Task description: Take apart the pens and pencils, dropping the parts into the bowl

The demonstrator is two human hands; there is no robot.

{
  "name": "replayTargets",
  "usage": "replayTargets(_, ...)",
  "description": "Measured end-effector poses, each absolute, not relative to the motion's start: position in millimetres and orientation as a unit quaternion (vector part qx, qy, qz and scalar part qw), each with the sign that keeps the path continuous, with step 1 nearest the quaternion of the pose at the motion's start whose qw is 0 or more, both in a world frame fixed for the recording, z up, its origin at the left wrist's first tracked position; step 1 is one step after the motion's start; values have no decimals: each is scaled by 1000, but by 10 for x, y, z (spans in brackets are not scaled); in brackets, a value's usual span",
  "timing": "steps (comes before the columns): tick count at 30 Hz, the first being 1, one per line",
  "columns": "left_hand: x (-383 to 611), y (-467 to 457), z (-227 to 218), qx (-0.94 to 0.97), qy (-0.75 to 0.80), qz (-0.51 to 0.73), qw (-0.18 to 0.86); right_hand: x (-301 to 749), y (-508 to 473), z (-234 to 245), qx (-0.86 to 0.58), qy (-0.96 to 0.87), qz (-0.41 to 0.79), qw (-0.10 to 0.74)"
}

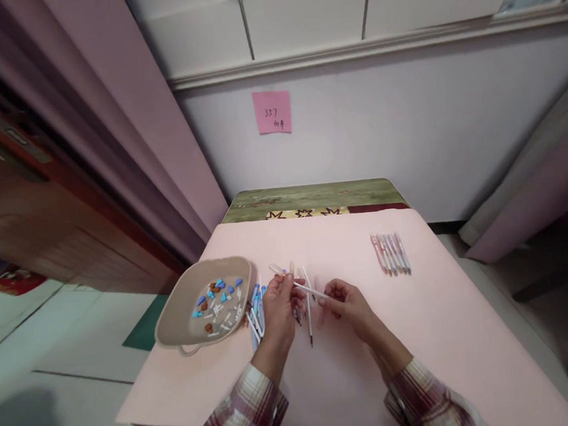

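My left hand point(279, 305) is closed in a pinch, with a translucent pen barrel point(276, 269) sticking out past its fingertips. A slim white pen refill point(312, 291) slants down from there to my right hand point(345, 303), whose thumb and fingers pinch its lower end. Whether the refill sits inside the barrel is hidden by my left fingers. Beneath my hands lie several loose refills point(309, 323) with dark tips. Beside my left wrist is a pile of blue and white pen parts point(254, 315), partly covered by that hand.
At the left stands a beige basket point(173, 317) holding small blue, brown and white pieces. Several pens point(391, 254) lie in a row at the right on the pink tabletop point(426, 333). A white wall point(356, 126) with a pink note point(273, 112) rises behind the table.
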State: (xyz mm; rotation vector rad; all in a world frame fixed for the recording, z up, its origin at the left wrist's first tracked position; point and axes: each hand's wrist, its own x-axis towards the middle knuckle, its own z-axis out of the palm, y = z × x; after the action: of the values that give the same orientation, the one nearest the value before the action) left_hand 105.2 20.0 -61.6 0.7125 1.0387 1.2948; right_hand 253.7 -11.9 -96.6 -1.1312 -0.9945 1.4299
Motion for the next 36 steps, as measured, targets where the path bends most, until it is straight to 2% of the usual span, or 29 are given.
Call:
replayTargets(4, 910, 260, -478, 301, 451, 608, 579, 2661, -114, -971, -496, -439, 569, 487)
replayTargets(7, 792, 292, -321, 332, 456, 636, 527, 2731, -104, -992, -577, -456, 461, 497)
replayTargets(11, 803, 256, -347, 425, 493, 558, 515, 2681, -95, -1050, -658, -490, 347, 454)
replayTargets(15, 981, 233, -628, 485, 529, 450, 531, 2573, -112, -1077, -648, -513, 354, 437)
replayTargets(19, 1064, 296, -771, 490, 554, 453, 498, 2564, -122, -1080, -642, -536, 351, 422)
replayTargets(25, 914, 320, -682, 484, 544, 494, 475, 2581, -104, -1068, -637, -516, 385, 423)
replayTargets(30, 821, 189, -627, 522, 556, 456, 458, 2478, -108, -1033, -659, -477, 343, 470)
replayTargets(36, 776, 72, -618, 520, 565, 435, 471, 2514, -69, -1085, -661, -539, 297, 428)
